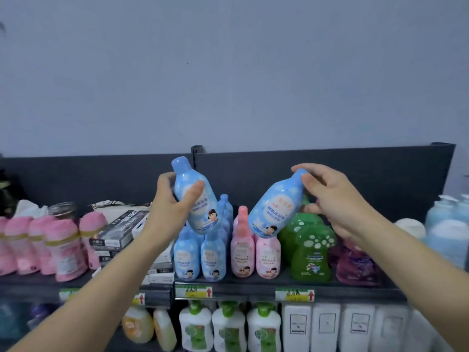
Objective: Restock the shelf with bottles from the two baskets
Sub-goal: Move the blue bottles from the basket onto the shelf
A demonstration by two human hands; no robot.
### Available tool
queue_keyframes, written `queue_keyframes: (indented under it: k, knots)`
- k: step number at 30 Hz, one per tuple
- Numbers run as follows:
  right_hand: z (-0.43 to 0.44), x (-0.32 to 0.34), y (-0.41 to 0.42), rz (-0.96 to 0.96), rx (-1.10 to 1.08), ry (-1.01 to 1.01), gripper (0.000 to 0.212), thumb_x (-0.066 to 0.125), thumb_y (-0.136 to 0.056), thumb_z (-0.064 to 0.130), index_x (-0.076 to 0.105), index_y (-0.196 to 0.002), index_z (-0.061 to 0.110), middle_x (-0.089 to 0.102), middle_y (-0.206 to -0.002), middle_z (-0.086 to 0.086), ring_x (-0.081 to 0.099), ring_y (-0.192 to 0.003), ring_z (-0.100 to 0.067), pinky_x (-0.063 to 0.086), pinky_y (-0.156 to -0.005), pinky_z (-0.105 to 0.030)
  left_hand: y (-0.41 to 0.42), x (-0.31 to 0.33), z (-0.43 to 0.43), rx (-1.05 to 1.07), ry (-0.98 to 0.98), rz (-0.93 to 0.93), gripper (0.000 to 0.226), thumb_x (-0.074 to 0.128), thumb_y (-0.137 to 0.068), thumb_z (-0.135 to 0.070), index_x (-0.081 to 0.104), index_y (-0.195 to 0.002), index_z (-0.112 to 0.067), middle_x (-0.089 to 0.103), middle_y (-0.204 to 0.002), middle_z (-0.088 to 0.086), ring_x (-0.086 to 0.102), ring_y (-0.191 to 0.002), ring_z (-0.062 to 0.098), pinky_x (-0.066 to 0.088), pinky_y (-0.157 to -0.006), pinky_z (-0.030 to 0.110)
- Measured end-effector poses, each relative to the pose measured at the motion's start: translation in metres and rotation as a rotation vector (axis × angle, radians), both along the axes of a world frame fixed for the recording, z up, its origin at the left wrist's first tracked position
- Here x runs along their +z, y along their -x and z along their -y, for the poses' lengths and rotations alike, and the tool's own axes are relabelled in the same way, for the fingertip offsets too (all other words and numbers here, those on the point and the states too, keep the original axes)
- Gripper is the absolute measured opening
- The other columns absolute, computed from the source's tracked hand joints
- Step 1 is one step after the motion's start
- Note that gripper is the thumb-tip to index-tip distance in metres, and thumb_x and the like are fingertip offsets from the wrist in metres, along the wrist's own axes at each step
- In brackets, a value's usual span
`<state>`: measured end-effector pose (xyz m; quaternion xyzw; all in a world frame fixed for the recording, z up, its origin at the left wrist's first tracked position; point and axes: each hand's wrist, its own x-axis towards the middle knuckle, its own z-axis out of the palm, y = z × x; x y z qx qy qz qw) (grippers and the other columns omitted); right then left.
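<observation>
My left hand (169, 199) grips a blue bottle (198, 201) round its upper body, tilted, above the blue bottles (200, 257) standing on the top shelf (253, 284). My right hand (332, 196) pinches the cap of a second blue bottle (272, 210), which leans to the right, its base just above the pink bottles (255, 255). The baskets are out of view.
Green mushroom-shaped bottles (308, 250) and purple pouches (355, 265) stand right of the pink ones. Pink jars (66, 247) and stacked boxes (121, 232) fill the left side. White and green pump bottles (228, 326) line the shelf below. A dark back panel (330, 174) rises behind.
</observation>
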<state>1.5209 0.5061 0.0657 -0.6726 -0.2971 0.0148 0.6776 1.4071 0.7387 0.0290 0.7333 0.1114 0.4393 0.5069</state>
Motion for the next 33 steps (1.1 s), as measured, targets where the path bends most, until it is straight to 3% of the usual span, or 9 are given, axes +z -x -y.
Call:
queue_keyframes:
  k: [5, 11, 14, 16, 20, 24, 26, 30, 33]
  knots:
    - [-0.013, -0.003, -0.015, -0.006, 0.087, 0.034, 0.023, 0.044, -0.099, 0.013, 0.063, -0.098, 0.025, 0.06, -0.108, 0.0, 0.059, -0.089, -0.008, 0.059, -0.072, -0.035, -0.006, 0.008, -0.019, 0.014, -0.064, -0.108, 0.037, 0.061, -0.086, -0.041, 0.042, -0.115, -0.028, 0.058, -0.101, -0.015, 0.061, -0.083, -0.004, 0.048, -0.069, 0.021]
    - [-0.058, -0.05, -0.014, -0.001, 0.207, 0.206, 0.024, 0.045, -0.098, 0.012, 0.064, -0.095, 0.027, 0.061, -0.101, -0.004, 0.057, -0.082, -0.02, 0.055, -0.076, -0.051, -0.003, -0.03, -0.034, 0.065, -0.012, -0.144, 0.018, 0.056, -0.092, -0.03, 0.044, -0.104, -0.022, 0.055, -0.087, 0.0, 0.056, -0.058, -0.007, 0.042, -0.052, 0.016]
    - [-0.085, -0.079, -0.014, -0.009, 0.221, 0.286, 0.023, 0.048, -0.097, 0.019, 0.065, -0.096, 0.034, 0.058, -0.111, -0.017, 0.059, -0.1, -0.027, 0.057, -0.08, -0.049, 0.002, -0.062, -0.035, 0.076, 0.127, -0.128, 0.029, 0.056, -0.079, -0.042, 0.048, -0.098, -0.021, 0.056, -0.084, -0.002, 0.053, -0.057, -0.007, 0.04, -0.059, 0.025]
    - [-0.1, -0.091, -0.014, -0.028, 0.233, 0.32, 0.019, 0.05, -0.095, 0.028, 0.065, -0.096, 0.039, 0.06, -0.114, -0.01, 0.057, -0.112, -0.025, 0.055, -0.086, -0.049, 0.004, -0.08, -0.039, 0.055, 0.13, -0.188, 0.042, 0.061, -0.072, -0.052, 0.05, -0.101, -0.023, 0.061, -0.084, -0.003, 0.058, -0.063, -0.002, 0.045, -0.062, 0.026]
    - [-0.12, -0.105, -0.014, -0.081, 0.275, 0.327, 0.021, 0.047, -0.098, 0.023, 0.062, -0.107, 0.035, 0.061, -0.108, -0.004, 0.062, -0.1, -0.021, 0.053, -0.091, -0.043, 0.011, -0.098, -0.043, -0.035, 0.286, -0.232, 0.051, 0.082, -0.064, -0.042, 0.055, -0.101, -0.02, 0.069, -0.084, 0.003, 0.066, -0.067, 0.008, 0.05, -0.055, 0.022]
    - [-0.129, -0.107, -0.008, -0.144, 0.291, 0.288, 0.021, 0.044, -0.099, 0.018, 0.059, -0.111, 0.028, 0.058, -0.099, 0.002, 0.057, -0.08, -0.008, 0.052, -0.059, -0.021, 0.024, -0.112, -0.042, -0.171, 0.604, -0.227, 0.042, 0.085, -0.056, -0.024, 0.062, -0.089, -0.011, 0.071, -0.071, 0.009, 0.068, -0.06, 0.021, 0.053, -0.053, 0.03]
    - [-0.131, -0.104, -0.003, -0.159, 0.305, 0.264, 0.022, 0.042, -0.1, 0.017, 0.058, -0.111, 0.026, 0.056, -0.097, 0.008, 0.056, -0.079, -0.005, 0.049, -0.05, -0.016, 0.034, -0.125, -0.041, -0.209, 0.751, -0.244, 0.055, 0.083, -0.05, -0.032, 0.062, -0.094, -0.008, 0.07, -0.074, 0.014, 0.068, -0.064, 0.026, 0.055, -0.058, 0.034]
    - [-0.138, -0.103, 0.01, -0.15, 0.309, 0.259, 0.02, 0.044, -0.099, 0.019, 0.058, -0.112, 0.025, 0.054, -0.103, 0.011, 0.058, -0.092, -0.007, 0.059, -0.07, -0.037, 0.055, -0.153, -0.027, -0.296, 1.026, -0.26, 0.076, 0.078, -0.055, -0.042, 0.06, -0.118, -0.002, 0.067, -0.1, 0.024, 0.066, -0.079, 0.03, 0.057, -0.067, 0.039]
    - [-0.148, -0.111, 0.024, -0.12, 0.327, 0.297, 0.018, 0.046, -0.098, 0.021, 0.059, -0.108, 0.028, 0.057, -0.109, 0.005, 0.059, -0.107, -0.021, 0.054, -0.086, -0.052, 0.067, -0.164, -0.018, -0.307, 1.099, -0.225, 0.095, 0.083, -0.046, -0.047, 0.057, -0.124, 0.001, 0.066, -0.104, 0.023, 0.067, -0.082, 0.031, 0.056, -0.066, 0.037]
